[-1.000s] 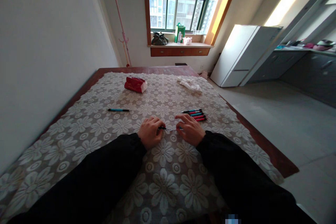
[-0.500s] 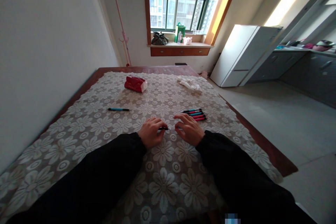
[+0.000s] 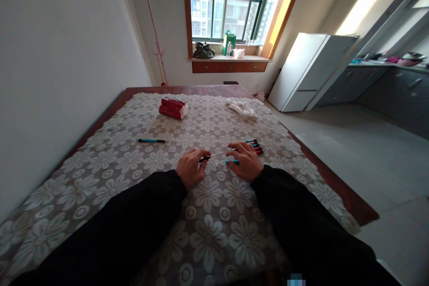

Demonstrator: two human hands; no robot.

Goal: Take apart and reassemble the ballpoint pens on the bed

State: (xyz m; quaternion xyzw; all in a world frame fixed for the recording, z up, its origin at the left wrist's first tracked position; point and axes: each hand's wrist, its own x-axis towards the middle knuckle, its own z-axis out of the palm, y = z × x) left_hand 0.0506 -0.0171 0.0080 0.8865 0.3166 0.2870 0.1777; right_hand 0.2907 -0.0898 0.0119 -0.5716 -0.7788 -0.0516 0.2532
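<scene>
Down on the lace tablecloth, both hands work at one pen. The left hand is curled, its fingertips pinching the dark end piece of the pen, from which a thin light rod runs toward the right hand. The right hand pinches the teal pen barrel low over the cloth; whether the rod sits inside the barrel cannot be told. Just beyond the right hand lies a bunch of pens, red and teal. Well to the left of the hands lies a single teal pen. Farther up the cloth sit a red tissue pack and a white crumpled cloth.
</scene>
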